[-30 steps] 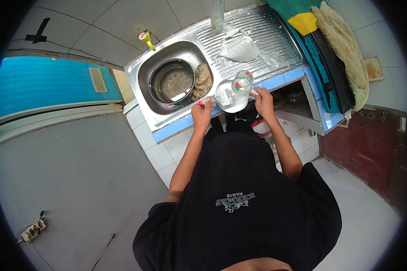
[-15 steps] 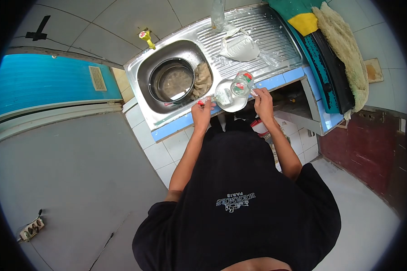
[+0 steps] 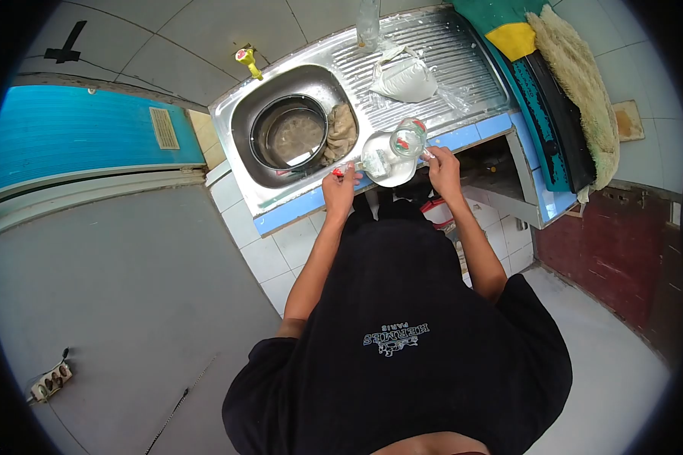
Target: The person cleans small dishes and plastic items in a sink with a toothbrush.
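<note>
My left hand (image 3: 340,189) is closed, pinching the red handle of a small tool (image 3: 338,173). The tool's long axis runs from my fingers out to the right, and its pale far end lies over the plate (image 3: 393,177). I cannot tell what kind of tool it is.

My right hand (image 3: 442,168) has its fingers drawn together at the near right side of the jar (image 3: 407,139). I cannot tell whether they grip it. The jar sits at the far rim of the plate, between my hands but closer to the right one, with its round mouth turned up towards me. Its label is red and green, and the writing is too small to read.

The blue tiled edge of the tabletop (image 3: 303,208) runs right under both wrists, and the plate hangs slightly over it.

Beyond my left hand is the sink (image 3: 244,114), filled by a pot (image 3: 288,135) with a rag (image 3: 341,130) at its right wall and a yellow tap (image 3: 247,61) behind it. Beyond my right hand the ribbed drainboard (image 3: 463,61) has open room around a white bag (image 3: 406,80), and a bottle (image 3: 368,23) stands at the far edge.

My black shirt (image 3: 432,288) reads "HERMES PARIS", upside down from here.
</note>
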The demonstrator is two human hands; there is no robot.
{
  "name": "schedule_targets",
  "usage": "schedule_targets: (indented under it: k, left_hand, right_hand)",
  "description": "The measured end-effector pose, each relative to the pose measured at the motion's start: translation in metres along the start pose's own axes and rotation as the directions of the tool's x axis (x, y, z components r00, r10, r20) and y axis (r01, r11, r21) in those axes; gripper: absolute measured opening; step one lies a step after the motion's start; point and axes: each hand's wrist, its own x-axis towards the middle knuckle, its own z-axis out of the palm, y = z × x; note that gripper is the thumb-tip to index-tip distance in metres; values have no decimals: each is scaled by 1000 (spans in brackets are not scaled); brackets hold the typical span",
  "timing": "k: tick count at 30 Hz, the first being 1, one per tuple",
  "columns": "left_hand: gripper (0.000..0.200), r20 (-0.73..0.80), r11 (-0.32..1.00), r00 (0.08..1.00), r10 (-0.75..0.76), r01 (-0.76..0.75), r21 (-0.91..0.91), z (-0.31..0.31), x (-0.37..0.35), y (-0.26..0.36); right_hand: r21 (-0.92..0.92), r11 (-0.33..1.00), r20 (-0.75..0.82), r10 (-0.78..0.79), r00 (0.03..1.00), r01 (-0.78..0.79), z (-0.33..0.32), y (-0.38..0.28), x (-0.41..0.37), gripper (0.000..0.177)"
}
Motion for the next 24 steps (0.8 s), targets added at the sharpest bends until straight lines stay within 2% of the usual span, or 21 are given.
schedule_targets:
  k: [7, 11, 13, 14, 16, 17, 19, 24]
  left_hand:
    - [26, -5, 999, 1000, -14, 14, -38, 0, -1, 1]
    - [27, -14, 999, 1000, -6, 5, -32, 1, -2, 3]
    - [27, -5, 1000, 1000, -4, 4, -3, 0, -3, 4]
    - [28, 5, 1000, 1000, -1, 1, 24, 0, -3, 5]
    - [31, 11, 999, 1000, -6, 5, 36, 0, -1, 2]
    - [34, 20, 999, 1000, -15, 14, 50, 0, -1, -1]
    - [34, 20, 998, 1000, -10, 8, 62, -1, -2, -3]
    - [35, 13, 994, 1000, -22, 21, 107, -5, -5, 0]
  right_hand:
    - [146, 980, 30, 134, 990, -137, 5, 19, 3, 16]
    - [199, 971, 13, 130, 991, -130, 13, 30, 6, 16]
    - [264, 930, 118, 232, 965, -256, 16, 28, 12, 17]
    - [266, 930, 119, 229, 966, -253, 19, 26, 17, 17]
    - [509, 765, 284, 282, 916, -394, 24, 14, 30, 18]
    - [509, 765, 286, 281, 916, -394, 27, 7, 38, 18]
    - [535, 684, 377, 331, 865, -496, 37, -3, 59, 20]
    - [517, 696, 496, 230, 837, -498, 78, 15, 110, 23]
